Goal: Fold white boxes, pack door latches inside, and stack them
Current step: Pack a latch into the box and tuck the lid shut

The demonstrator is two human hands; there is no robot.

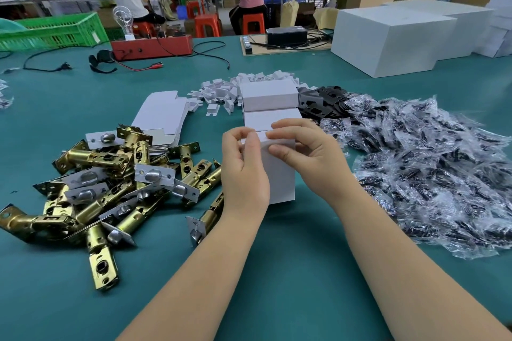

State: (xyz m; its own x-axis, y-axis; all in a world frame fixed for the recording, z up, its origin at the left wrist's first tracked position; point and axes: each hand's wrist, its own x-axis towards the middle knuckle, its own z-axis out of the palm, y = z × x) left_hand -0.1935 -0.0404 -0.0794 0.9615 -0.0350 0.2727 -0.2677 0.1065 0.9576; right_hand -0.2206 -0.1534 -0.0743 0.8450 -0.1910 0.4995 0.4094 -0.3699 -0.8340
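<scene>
I see both hands pinching the white box point(278, 174) upright on the green table point(277, 271): left hand point(243, 169) and right hand point(304, 152) at its top flap (door latches point(110, 188) piled left).

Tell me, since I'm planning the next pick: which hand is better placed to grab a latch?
Probably the left hand: the door latches lie beside it, while the right hand sits by the bagged parts. Both currently hold the white box.

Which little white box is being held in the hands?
The nearest box, standing upright between both hands, fingers pinching its top flap. The two other boxes behind it lie untouched.
</scene>
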